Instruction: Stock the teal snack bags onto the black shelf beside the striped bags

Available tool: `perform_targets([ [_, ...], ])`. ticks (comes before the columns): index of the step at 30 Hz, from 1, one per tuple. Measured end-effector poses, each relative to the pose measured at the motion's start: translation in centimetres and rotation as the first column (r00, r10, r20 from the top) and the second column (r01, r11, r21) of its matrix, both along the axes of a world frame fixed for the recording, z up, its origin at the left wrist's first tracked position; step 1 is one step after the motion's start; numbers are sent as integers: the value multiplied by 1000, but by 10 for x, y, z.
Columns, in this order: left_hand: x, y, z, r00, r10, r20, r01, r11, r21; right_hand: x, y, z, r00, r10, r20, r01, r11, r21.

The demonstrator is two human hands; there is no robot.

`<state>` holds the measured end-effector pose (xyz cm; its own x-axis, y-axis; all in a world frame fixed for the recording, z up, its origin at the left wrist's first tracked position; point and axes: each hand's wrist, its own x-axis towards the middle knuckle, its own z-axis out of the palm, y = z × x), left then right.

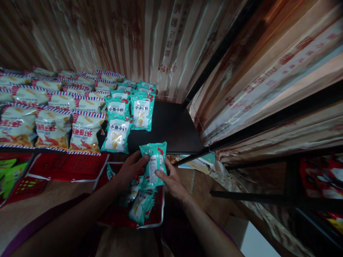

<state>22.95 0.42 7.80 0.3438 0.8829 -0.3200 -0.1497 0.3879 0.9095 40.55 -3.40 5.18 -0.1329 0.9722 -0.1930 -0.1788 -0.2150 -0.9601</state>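
Between my two hands is a teal snack bag (153, 166), its printed back facing up, held over a red basket (162, 205). My left hand (131, 167) grips its left side, thumb on the front. My right hand (171, 178) pinches its lower right edge. Below, more teal snack bags (140, 207) lie loosely in the basket, partly hidden by my left forearm. On the black shelf (174, 125) just beyond, teal bags (116, 134) stand upright in two columns, the front of the right column set further back than the left.
Rows of white snack bags (84, 134) with striped edges fill the shelf's left side. Beneath them are another red basket (69, 166) and green packets (12, 176). Black rack posts (222, 46) and a patterned curtain (166, 43) bound the back and right. Red packages (318, 176) sit far right.
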Motion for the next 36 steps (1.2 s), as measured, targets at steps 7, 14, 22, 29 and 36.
perform_targets([
  [7,0,-7,-9,989,-141,38,142,990,-1,-2,6,-9,996,-60,58,58,998,38],
  [14,-1,-8,-10,994,-105,-6,105,994,11,-2,7,2,993,-46,112,41,998,53],
  [22,0,-7,-13,989,-109,-105,117,990,74,-3,9,1,998,-57,37,55,998,42],
  [29,2,-8,-14,987,-122,-104,133,986,103,1,8,2,978,-133,159,119,988,97],
  [36,4,-9,-15,992,-119,-49,123,988,88,5,10,-6,964,-170,206,150,982,112],
])
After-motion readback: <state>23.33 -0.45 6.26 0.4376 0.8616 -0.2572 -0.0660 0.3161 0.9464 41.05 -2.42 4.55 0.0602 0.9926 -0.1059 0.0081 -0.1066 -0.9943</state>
